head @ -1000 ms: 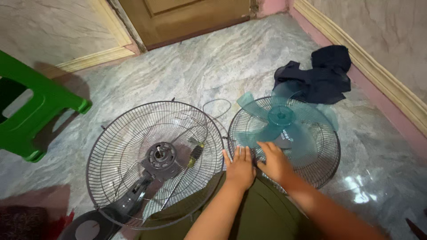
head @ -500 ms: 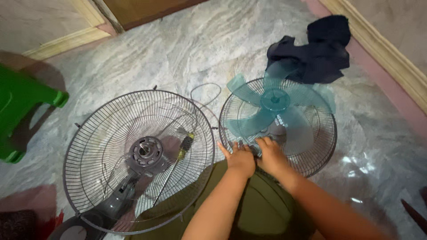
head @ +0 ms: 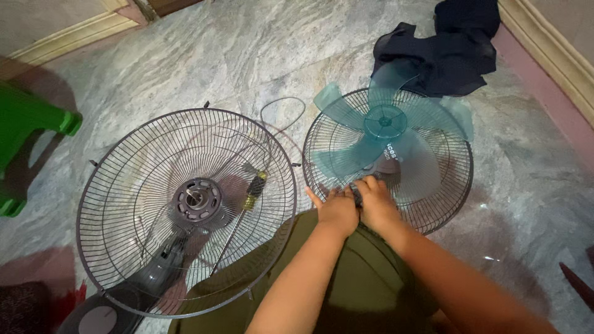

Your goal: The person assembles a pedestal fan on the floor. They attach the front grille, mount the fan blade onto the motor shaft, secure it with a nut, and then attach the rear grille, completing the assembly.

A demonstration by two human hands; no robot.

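My left hand [head: 337,211] and my right hand [head: 377,203] are pressed together at the near edge of a round dark wire fan grille [head: 445,198] lying flat on the floor. Their fingers curl around a small dark part [head: 357,192] on the grille. A translucent teal fan blade [head: 383,124] rests on this grille, just beyond my fingers. To the left lies a second, larger grille [head: 117,179] with the grey fan motor [head: 197,201] at its centre. A screwdriver with a yellow and black handle [head: 252,188] lies across that one.
The marble floor [head: 216,62] carries a dark cloth heap [head: 445,52] beyond the right grille. A green plastic stool [head: 28,133] stands at the far left. A thin wire loop [head: 281,108] lies between the grilles. A cream skirting board [head: 557,55] runs along the right wall.
My hands lay flat and apart on the right grille's near edge; now they have drawn together and curled around the small dark part. The view has tipped downward.
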